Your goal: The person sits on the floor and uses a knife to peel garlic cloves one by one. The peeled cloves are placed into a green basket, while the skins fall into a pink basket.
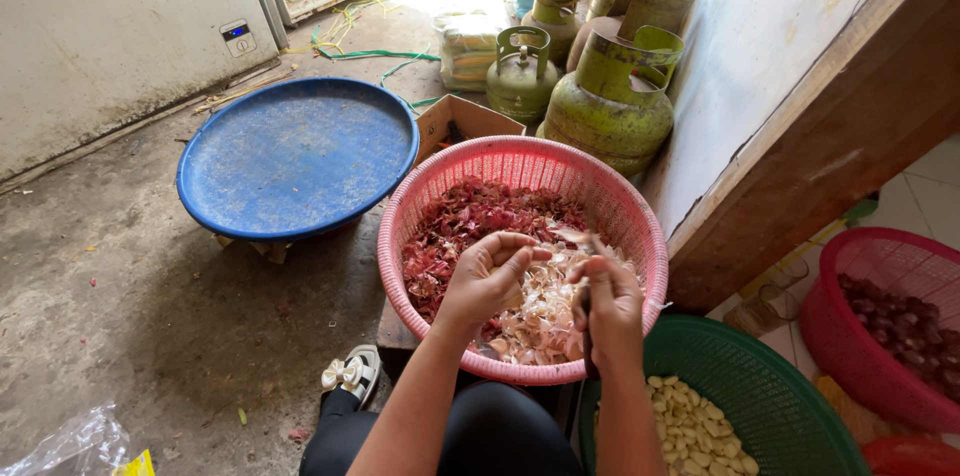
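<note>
Left hand (pixel 490 276) curled around a small garlic clove (pixel 528 258), right hand (pixel 608 301) gripping a dark-handled knife (pixel 587 321), both above the pink basket (pixel 440 196) of peels, green basket (pixel 790 406) touching its right rim, blue tray (pixel 296 156) just left, bare concrete floor (pixel 130 286) open beyond.

The pink basket (pixel 640 236) is woven plastic with a dull sheen, holding papery, dry skins (pixel 470 221). The green basket (pixel 790 386) is the same latticed plastic. The gas cylinders (pixel 610 116) are painted metal, chipped and matt. The concrete floor (pixel 130 286) looks rough and stained.
</note>
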